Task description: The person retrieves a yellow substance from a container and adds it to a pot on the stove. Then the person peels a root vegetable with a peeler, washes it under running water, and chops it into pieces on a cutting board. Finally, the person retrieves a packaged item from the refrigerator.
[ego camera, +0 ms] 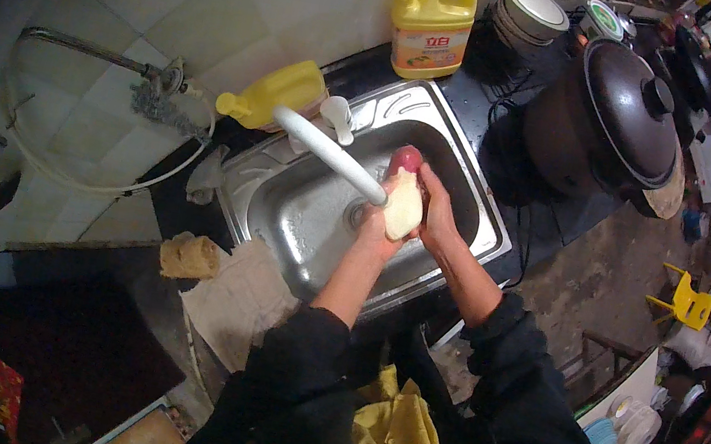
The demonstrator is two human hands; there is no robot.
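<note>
A partly peeled root vegetable, likely a sweet potato [405, 207], is held over the sink by both hands. Red skin remains at its far end; the rest is bare and pale yellow. My left hand [374, 226] cups it from the left and below, some fingers hidden behind it. On the other side, my right hand [438, 207] grips it with the thumb near the red end. A white curved faucet spout [337, 160] ends right at the vegetable. Below lies the stainless steel sink [297, 240], its drain partly hidden by the spout and hand.
A yellow detergent jug [431, 32] stands behind the sink; a yellow bottle [285, 94] lies along its left rim by a white cup [337, 114]. Right, a large dark lidded pot [595, 120] stands near stacked bowls [531, 16]. A cloth [245, 299] drapes the front left edge.
</note>
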